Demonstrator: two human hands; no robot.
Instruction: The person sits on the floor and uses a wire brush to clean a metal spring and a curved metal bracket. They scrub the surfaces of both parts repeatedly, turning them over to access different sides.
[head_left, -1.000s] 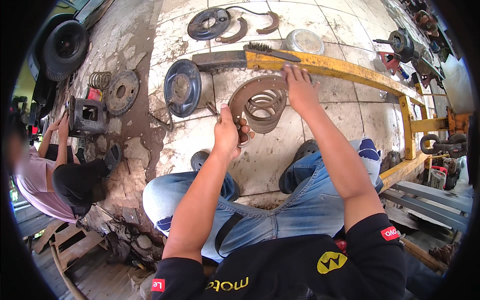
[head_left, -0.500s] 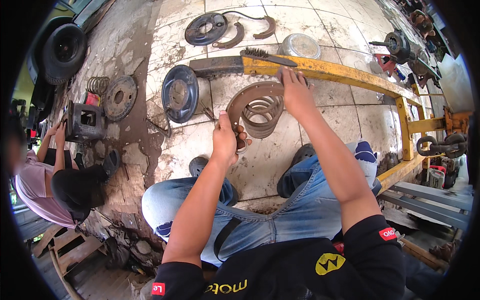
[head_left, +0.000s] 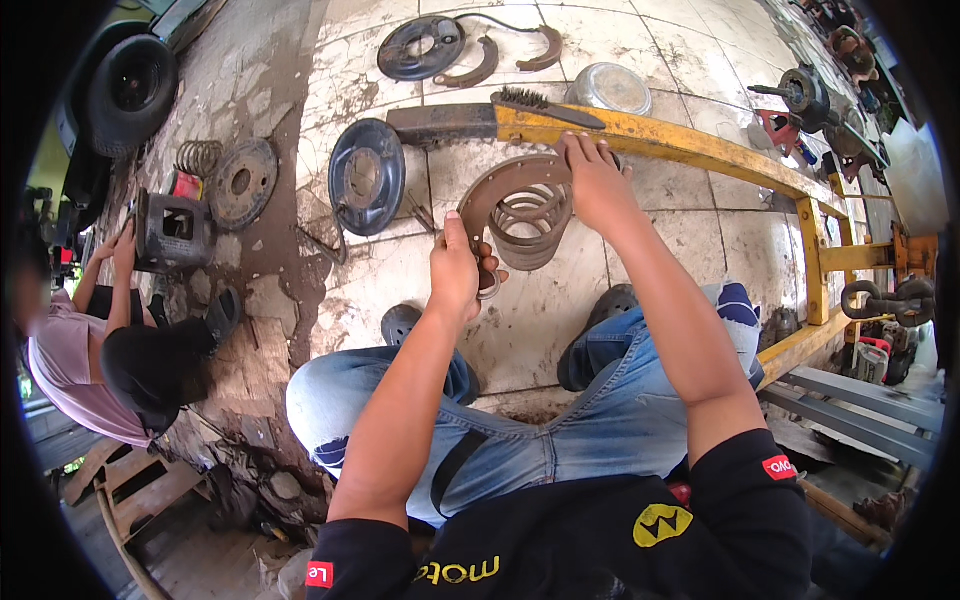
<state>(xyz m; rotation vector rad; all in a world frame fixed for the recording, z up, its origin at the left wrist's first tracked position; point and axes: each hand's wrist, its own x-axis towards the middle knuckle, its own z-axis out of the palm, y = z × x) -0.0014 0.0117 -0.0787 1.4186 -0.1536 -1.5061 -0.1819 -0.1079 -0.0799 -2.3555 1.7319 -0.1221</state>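
Far left, a black, ribbed rubber tyre [head_left: 133,82]. A co-worker's hands [head_left: 122,245] touch a dark, boxy metal housing [head_left: 160,257]; just beside it I note a rust-brown, flat, holed metal disc [head_left: 257,200]. Next, a glossy blue-black, dished metal plate [head_left: 387,200]. My wearer's left hand [head_left: 457,270] grips the lower end of a rust-brown, crescent-shaped metal shoe [head_left: 495,183], fingers curled, thumb along it; its curve arches across a grey-brown, ringed steel coil spring [head_left: 530,252] on grimy white tiles [head_left: 545,330]. Right hand [head_left: 598,187]: fingers laid over the crescent's right end; whether they clasp anything, I cannot tell. Beyond, a dark-bristled brush [head_left: 560,110] lies on a chipped yellow metal beam [head_left: 680,142].
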